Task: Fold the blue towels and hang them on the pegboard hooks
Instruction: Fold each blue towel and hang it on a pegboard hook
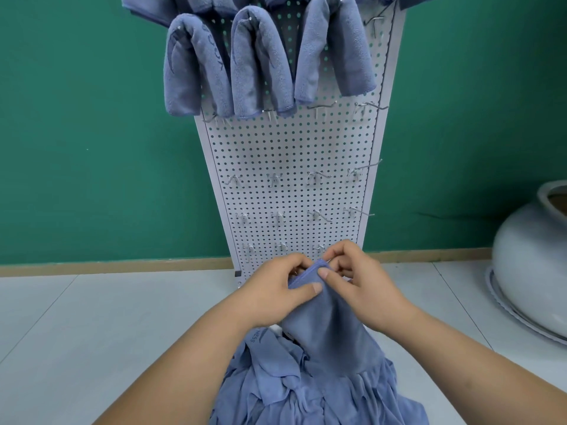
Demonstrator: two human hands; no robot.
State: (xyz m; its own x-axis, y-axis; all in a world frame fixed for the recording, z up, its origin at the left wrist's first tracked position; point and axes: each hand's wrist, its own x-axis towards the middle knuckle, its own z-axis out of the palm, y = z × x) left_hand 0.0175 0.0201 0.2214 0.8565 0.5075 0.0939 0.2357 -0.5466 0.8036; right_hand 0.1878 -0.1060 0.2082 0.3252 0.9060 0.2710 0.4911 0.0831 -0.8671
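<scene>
left hand [273, 291] and right hand [363, 286] pinch a towel [325, 332] over the pile [306, 397]

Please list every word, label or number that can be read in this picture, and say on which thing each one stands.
"NESS": dark letters on a towel in the pile; the start of the word is hidden.
Dark stitched lettering on the leftmost hanging towel: too warped to read.
The held towel and the pegboard: no text shows.
</scene>
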